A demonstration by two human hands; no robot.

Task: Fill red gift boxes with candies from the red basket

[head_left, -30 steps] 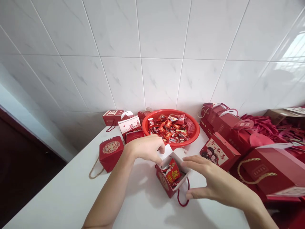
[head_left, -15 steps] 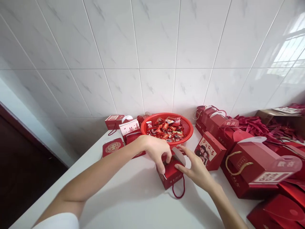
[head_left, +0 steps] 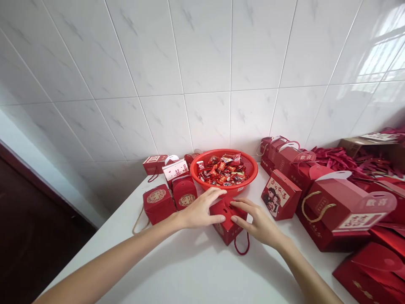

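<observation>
A small red gift box (head_left: 230, 230) stands on the white table in front of me, its top flaps folded inward and a dark red cord handle hanging at its near right side. My left hand (head_left: 202, 210) grips the box's left top edge, thumb on the near side and fingers on the far side. From the right, my right hand (head_left: 257, 219) holds the opposite flap, with thumb and fingers on the top. Just behind the box sits a red plastic basket (head_left: 253, 177) full of wrapped candies (head_left: 223, 169).
Several small red boxes (head_left: 158, 204) stand at the left. To the right are a box with a printed couple (head_left: 278, 196), a larger box with a rope handle (head_left: 344, 211) and more red boxes. Dark red ribbons (head_left: 335, 162) pile up behind them. A tiled wall (head_left: 205, 118) closes the back.
My left hand has shifted from above the box opening to its left edge. The raised pale flap is now folded down, and the top looks closed over. The view has shifted slightly.
</observation>
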